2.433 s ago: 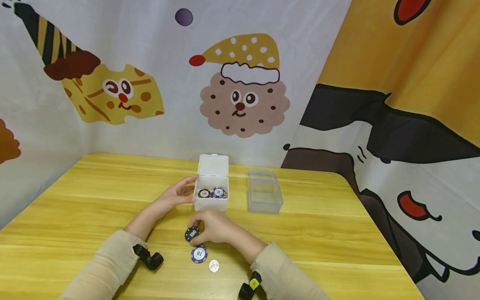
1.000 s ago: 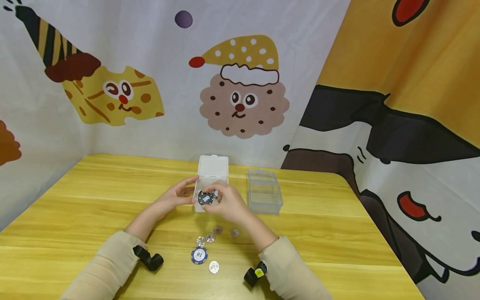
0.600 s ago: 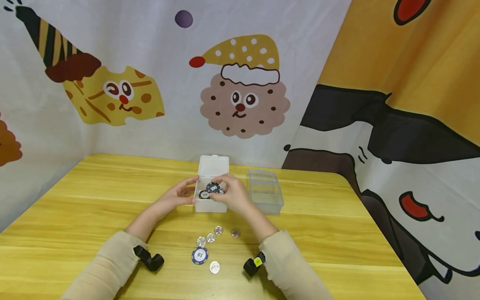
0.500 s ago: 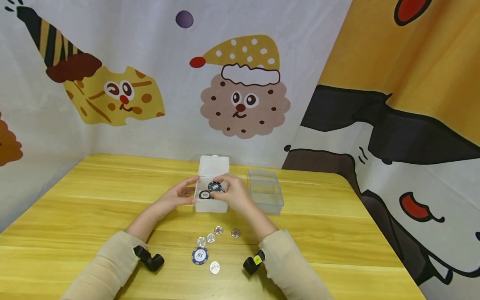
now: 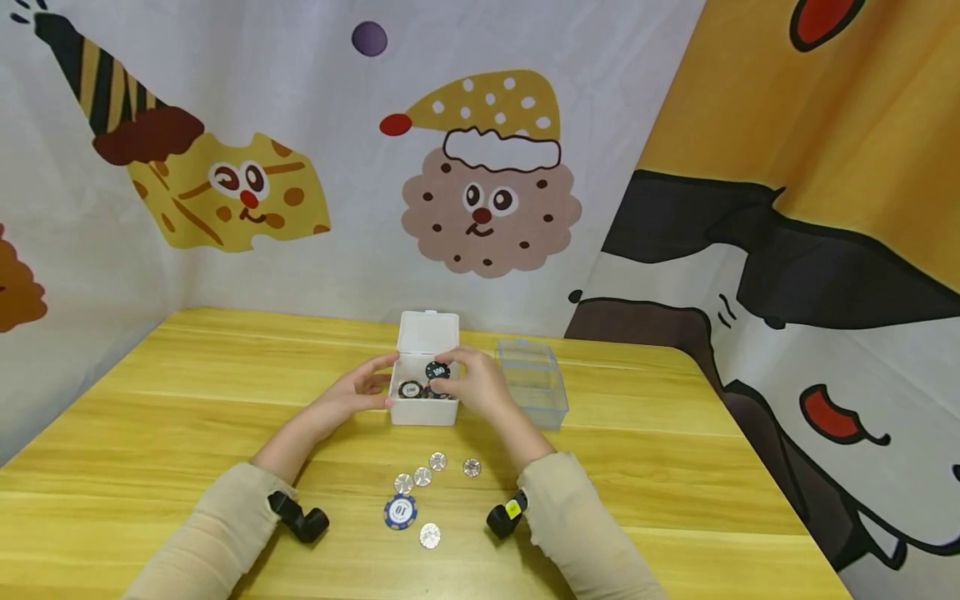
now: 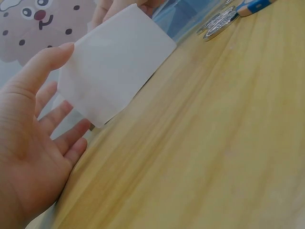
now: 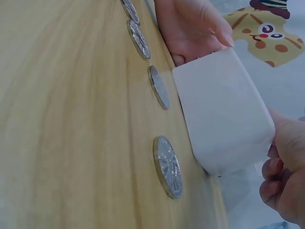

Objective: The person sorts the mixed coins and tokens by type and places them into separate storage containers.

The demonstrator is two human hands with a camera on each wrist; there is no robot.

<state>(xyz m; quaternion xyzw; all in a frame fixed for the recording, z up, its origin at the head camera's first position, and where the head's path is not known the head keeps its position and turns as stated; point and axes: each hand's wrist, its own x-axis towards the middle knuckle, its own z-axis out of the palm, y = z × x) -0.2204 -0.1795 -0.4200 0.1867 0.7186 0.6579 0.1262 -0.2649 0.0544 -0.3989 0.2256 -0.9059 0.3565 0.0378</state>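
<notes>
A white lidded box [image 5: 423, 412] stands with its lid raised, poker chips inside. My right hand [image 5: 478, 385] pinches a black poker chip [image 5: 437, 371] marked 100 over the box's right part. A black-rimmed chip [image 5: 410, 390] lies in the left part. The chip under my right fingertips is partly covered. My left hand [image 5: 347, 392] rests at the box's left side, its thumb touching the front corner and its other fingers loosely extended, as the left wrist view shows. A blue chip [image 5: 401, 512] marked 10 lies on the table in front.
Silver coins lie before the box: a coin [image 5: 430, 536] nearest the front, a coin [image 5: 472, 468] to the right and several others by the blue chip. A clear plastic box [image 5: 534, 408] with compartments stands right of the white box. A patterned cloth [image 5: 300, 275] hangs behind.
My right hand has lifted the black chip from the table into the box's opening and shifted it rightward there. Coins it covered before now show. My left hand has stayed at the box.
</notes>
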